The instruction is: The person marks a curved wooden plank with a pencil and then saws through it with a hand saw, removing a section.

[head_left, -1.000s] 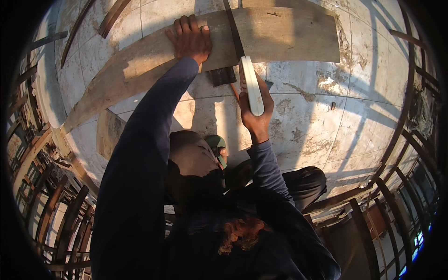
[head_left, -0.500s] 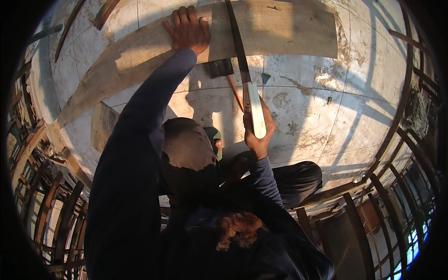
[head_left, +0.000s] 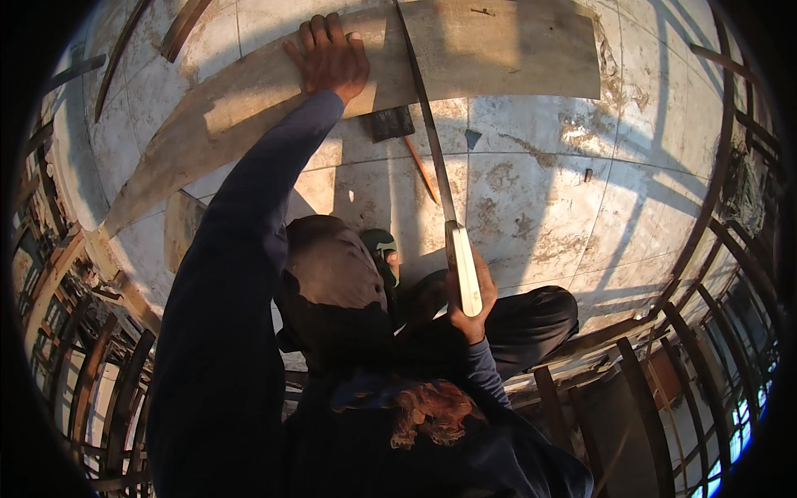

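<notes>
A long wooden board (head_left: 515, 58) lies across the far part of the tiled floor, its left part reaching toward me. My left hand (head_left: 334, 62) rests flat on it with the fingers spread. My right hand (head_left: 486, 290) is wrapped around the pale handle of a handsaw (head_left: 428, 129), close to my bent leg. The dark blade runs away from me across the board, to the right of my left hand, and its far end leaves the top of the picture. Whether the teeth have cut into the wood, I cannot tell.
A dark, block-headed tool with a thin orange handle (head_left: 422, 170) lies between the board and me. A small dark chip (head_left: 472, 139) is right of the blade. Dark wooden strips (head_left: 183, 29) lie at the far left. Slatted wooden pieces (head_left: 643, 398) stand around the edges.
My right hand has pulled the handsaw back toward me, so more blade shows on the near side of the board. My left hand stays on the board.
</notes>
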The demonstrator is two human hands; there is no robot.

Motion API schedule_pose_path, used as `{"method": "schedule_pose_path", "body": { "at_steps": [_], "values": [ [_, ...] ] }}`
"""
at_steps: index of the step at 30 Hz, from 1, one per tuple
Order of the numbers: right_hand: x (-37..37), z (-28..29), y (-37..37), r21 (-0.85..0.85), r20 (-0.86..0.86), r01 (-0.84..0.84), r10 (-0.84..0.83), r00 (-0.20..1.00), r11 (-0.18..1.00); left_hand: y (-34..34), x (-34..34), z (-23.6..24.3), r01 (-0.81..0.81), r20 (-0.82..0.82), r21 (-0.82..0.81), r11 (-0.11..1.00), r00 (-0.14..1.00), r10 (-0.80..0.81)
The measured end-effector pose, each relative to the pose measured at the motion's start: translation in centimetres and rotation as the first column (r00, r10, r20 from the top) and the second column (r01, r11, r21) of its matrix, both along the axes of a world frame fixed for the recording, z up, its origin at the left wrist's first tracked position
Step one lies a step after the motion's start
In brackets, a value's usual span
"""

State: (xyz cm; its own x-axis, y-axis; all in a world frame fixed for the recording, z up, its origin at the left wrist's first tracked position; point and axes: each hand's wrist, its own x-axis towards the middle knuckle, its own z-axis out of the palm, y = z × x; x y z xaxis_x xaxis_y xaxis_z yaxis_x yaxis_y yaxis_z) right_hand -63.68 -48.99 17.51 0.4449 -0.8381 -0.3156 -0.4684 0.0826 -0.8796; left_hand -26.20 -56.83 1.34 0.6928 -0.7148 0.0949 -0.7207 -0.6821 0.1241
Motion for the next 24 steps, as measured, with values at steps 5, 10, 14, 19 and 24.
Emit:
{"method": "schedule_pose_path", "body": {
  "at_steps": [5, 10, 14, 19, 24],
  "values": [
    [6.7, -2.5, -5.0, -0.131, 0.007, -0.025, 0.026, 1.0, 0.991, -0.6, -1.0, 0.5, 0.003, -0.008, -0.021, 1.0, 1.0, -0.004],
    [8.9, -4.6, -6.5, -0.118, 0.037, 0.018, -0.014, 0.999, 0.993, -1.0, -0.7, -0.2, 0.036, 0.042, -0.002, 0.999, 0.998, -0.036],
    [-2.4, 2.9, 1.1, 0.028, -0.054, -0.108, 0.109, 0.993, 0.994, 1.0, 0.3, 0.6, -0.034, 0.02, 0.035, 0.999, 0.999, 0.034],
    [7.7, -3.8, -6.4, -0.163, -0.013, -0.054, 0.052, 0.999, 0.985, -2.4, -1.4, 1.0, 0.043, -0.02, 0.014, 0.999, 0.999, -0.043],
    [6.8, -2.9, -4.0, -0.059, 0.014, 0.007, -0.006, 1.0, 0.998, -0.3, -0.4, 0.0, -0.016, -0.041, 0.036, 0.999, 0.999, 0.017]
  ]
}}
